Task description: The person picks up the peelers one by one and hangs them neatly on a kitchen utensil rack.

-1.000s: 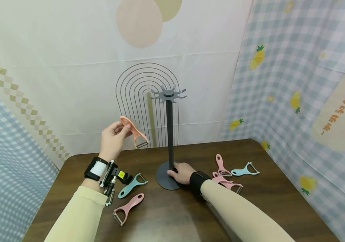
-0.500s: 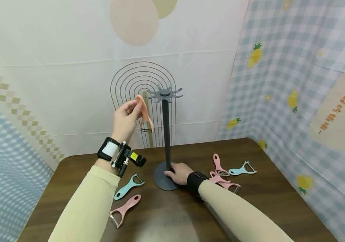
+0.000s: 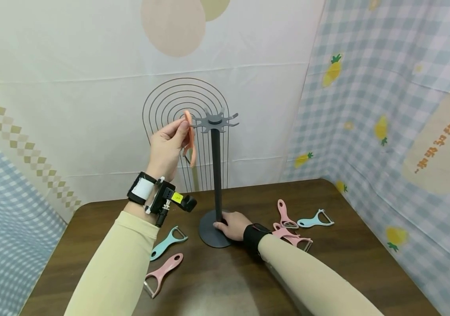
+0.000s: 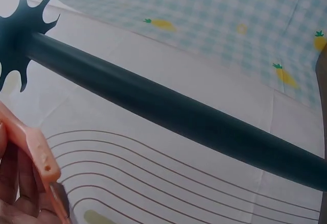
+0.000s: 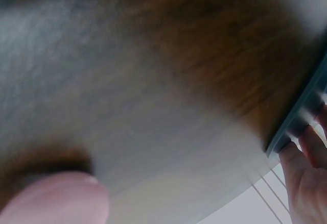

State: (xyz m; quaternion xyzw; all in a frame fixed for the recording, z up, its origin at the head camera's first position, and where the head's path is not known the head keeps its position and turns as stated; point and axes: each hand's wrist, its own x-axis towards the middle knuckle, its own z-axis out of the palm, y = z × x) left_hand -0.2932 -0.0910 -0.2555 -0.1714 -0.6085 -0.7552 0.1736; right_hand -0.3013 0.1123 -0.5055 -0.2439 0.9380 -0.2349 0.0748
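My left hand (image 3: 165,150) pinches an orange Y-shaped peeler (image 3: 192,148) by its handle, blade end hanging down. The handle's upper end sits right at a left hook of the grey hook rack (image 3: 214,122), overlapping it in the head view. In the left wrist view, the peeler (image 4: 42,155) lies below the dark pole (image 4: 153,99) and the hooks. My right hand (image 3: 235,225) holds the stand low down, thumb and fingers about the foot of its pole, on the round base (image 3: 208,231). The right wrist view shows fingertips at the base's edge (image 5: 294,119).
Left of the stand on the brown table (image 3: 102,237) lie a teal peeler (image 3: 167,243) and a pink peeler (image 3: 164,273). Several pink peelers (image 3: 284,215) and a light blue peeler (image 3: 315,219) lie right of it. Patterned cloth (image 3: 264,96) hangs behind.
My left hand has lifted the orange peeler up and right to the hooks, turning it more edge-on. The right hand stays at the base, and the view has shifted slightly.
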